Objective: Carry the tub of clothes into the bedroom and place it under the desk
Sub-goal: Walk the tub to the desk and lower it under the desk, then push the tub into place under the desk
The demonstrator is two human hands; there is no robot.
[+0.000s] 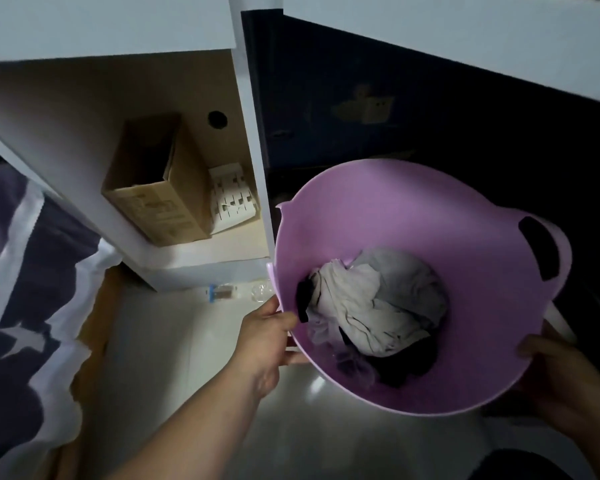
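A round lilac plastic tub [388, 216] fills the right half of the view, tilted toward me, with a cut-out handle on its right rim. Inside lie crumpled clothes [371, 306], white, grey and black. My left hand [264, 337] grips the tub's left rim, thumb over the edge. My right hand [565, 379] holds the tub's lower right side from outside. The white desk [465, 32] runs across the top, and the tub sits in front of the dark opening beneath it.
A white side cabinet [253, 133] of the desk stands left of the tub, holding a cardboard box [160, 188] and a white power strip [232, 199]. A clear plastic bottle [236, 292] lies on the pale floor. Dark blue bedding [18, 271] with white stars hangs at left.
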